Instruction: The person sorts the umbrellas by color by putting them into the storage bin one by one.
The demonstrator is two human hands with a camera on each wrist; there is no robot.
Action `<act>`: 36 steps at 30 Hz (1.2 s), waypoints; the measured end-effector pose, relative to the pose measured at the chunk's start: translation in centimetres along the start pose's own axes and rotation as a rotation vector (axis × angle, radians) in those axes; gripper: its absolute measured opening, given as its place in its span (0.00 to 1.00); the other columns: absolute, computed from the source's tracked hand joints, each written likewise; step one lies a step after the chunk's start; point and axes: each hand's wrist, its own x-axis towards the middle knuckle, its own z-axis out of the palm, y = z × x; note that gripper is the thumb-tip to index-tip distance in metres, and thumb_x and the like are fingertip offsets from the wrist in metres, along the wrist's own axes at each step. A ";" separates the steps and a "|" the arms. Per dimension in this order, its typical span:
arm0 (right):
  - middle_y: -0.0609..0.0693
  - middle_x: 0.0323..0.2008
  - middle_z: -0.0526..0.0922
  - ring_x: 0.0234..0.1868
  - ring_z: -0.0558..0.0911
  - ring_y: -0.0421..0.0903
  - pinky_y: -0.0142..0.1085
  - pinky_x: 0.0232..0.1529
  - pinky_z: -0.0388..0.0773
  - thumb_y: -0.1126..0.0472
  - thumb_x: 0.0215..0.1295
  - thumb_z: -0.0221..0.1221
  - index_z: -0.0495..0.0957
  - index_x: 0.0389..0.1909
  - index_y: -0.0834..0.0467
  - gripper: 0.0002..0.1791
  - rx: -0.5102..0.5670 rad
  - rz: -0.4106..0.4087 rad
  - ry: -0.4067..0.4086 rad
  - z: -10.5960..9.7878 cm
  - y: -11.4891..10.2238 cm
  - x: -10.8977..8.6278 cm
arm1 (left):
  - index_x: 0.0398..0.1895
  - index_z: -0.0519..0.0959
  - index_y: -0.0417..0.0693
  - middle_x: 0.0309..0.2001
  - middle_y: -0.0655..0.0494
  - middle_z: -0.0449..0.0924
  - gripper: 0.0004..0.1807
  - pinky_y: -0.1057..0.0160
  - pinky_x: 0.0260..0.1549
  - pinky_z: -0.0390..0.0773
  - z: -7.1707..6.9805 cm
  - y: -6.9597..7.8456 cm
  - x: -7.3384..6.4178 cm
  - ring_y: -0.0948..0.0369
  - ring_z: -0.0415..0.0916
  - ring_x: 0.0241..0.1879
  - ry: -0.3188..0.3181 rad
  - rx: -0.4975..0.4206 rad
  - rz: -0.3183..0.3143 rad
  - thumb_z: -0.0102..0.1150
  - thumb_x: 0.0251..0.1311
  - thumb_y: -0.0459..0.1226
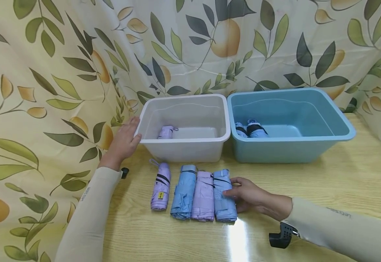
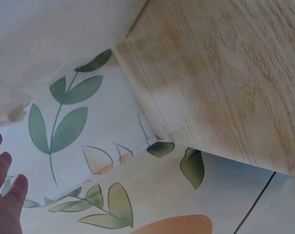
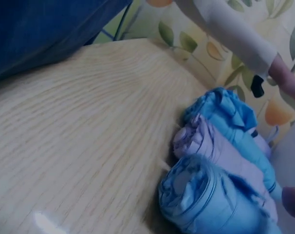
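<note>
"Rightmost blue umbrella [image 1: 224,210]: where is it, and what has it?"

"On the worktop [image 1: 177,240], at the right end of a row, near side of the bins. The right hand [image 1: 247,194] touches its right side, fingertips over the top; whether they really grip, I cannot tell."

"And the left hand [image 1: 125,140]?"

"Fingers extended, at the left rim of the white bin [image 1: 182,151]."

"What do the wrist cameras add?"

"The right one shows the crumpled near ends of three rolled umbrellas, plus dark blue cloth [image 3: 50,34] beyond the worktop, outside the head view. The left one catches fingers, worktop edge and patterned sheet, no umbrellas."

"Surface and room?"

"Pale wood grain, with a bright reflection near the right hand. The leaf-and-fruit sheet [image 1: 190,47] hangs along the left, far and right sides."

"Anything else around?"

"Leftward along the row: a plain lilac umbrella [image 1: 203,198], another blue umbrella [image 1: 184,193], then, slightly apart, a black-banded lilac umbrella [image 1: 161,185]. Inside the white bin lies a small lilac bundle [image 1: 166,133]; the blue bin [image 1: 275,151], to its right, holds two blue bundles [image 1: 257,130]. The bins' near walls partly hide these."
</note>
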 end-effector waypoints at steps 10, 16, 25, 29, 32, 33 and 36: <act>0.65 0.50 0.74 0.39 0.84 0.56 0.55 0.35 0.82 0.70 0.62 0.62 0.55 0.64 0.68 0.34 0.042 -0.052 0.052 0.0 1.3 1.0 | 0.74 0.55 0.34 0.73 0.40 0.55 0.33 0.43 0.68 0.49 -0.2 -0.1 0.0 0.46 0.46 0.73 0.004 -0.008 -0.001 0.40 0.70 0.44; 0.64 0.50 0.73 0.37 0.84 0.54 0.53 0.31 0.83 0.70 0.62 0.62 0.54 0.66 0.68 0.36 -0.014 -0.063 0.069 -0.1 1.4 0.9 | 0.74 0.55 0.34 0.73 0.40 0.54 0.33 0.42 0.68 0.50 -0.2 0.0 0.0 0.47 0.47 0.73 0.001 -0.014 0.007 0.39 0.70 0.44; 0.64 0.52 0.76 0.39 0.83 0.55 0.53 0.33 0.82 0.72 0.63 0.59 0.53 0.67 0.70 0.35 -0.018 -0.054 0.070 -0.4 1.4 0.1 | 0.75 0.54 0.36 0.74 0.42 0.52 0.33 0.44 0.69 0.48 0.2 -0.3 0.0 0.48 0.45 0.74 -0.022 -0.014 0.004 0.37 0.71 0.44; 0.64 0.52 0.75 0.41 0.82 0.55 0.54 0.36 0.82 0.73 0.62 0.58 0.52 0.68 0.70 0.36 -0.006 -0.057 0.045 -0.9 1.2 -0.2 | 0.75 0.53 0.36 0.74 0.41 0.53 0.33 0.45 0.69 0.47 0.1 -0.2 -0.1 0.48 0.45 0.74 -0.015 -0.027 0.006 0.38 0.70 0.44; 0.64 0.50 0.76 0.43 0.81 0.54 0.54 0.38 0.81 0.72 0.62 0.58 0.53 0.69 0.70 0.36 -0.023 -0.066 0.024 -1.4 0.8 -0.5 | 0.75 0.54 0.36 0.74 0.41 0.53 0.34 0.44 0.69 0.48 0.1 -0.3 -0.2 0.47 0.46 0.74 -0.012 -0.026 0.001 0.38 0.70 0.44; 0.63 0.50 0.76 0.43 0.81 0.53 0.54 0.38 0.81 0.72 0.62 0.58 0.53 0.69 0.70 0.36 -0.036 -0.071 0.018 -1.6 0.7 -0.7 | 0.74 0.54 0.35 0.74 0.40 0.53 0.34 0.43 0.68 0.49 0.1 -0.3 -0.2 0.46 0.47 0.73 -0.010 -0.026 0.002 0.38 0.70 0.43; 0.61 0.49 0.77 0.43 0.81 0.52 0.53 0.39 0.81 0.70 0.63 0.58 0.55 0.69 0.69 0.35 -0.066 -0.075 0.004 -2.1 0.1 -1.0 | 0.75 0.53 0.36 0.74 0.40 0.53 0.34 0.42 0.68 0.50 0.1 -0.3 -0.2 0.46 0.47 0.73 -0.009 -0.024 -0.001 0.38 0.70 0.43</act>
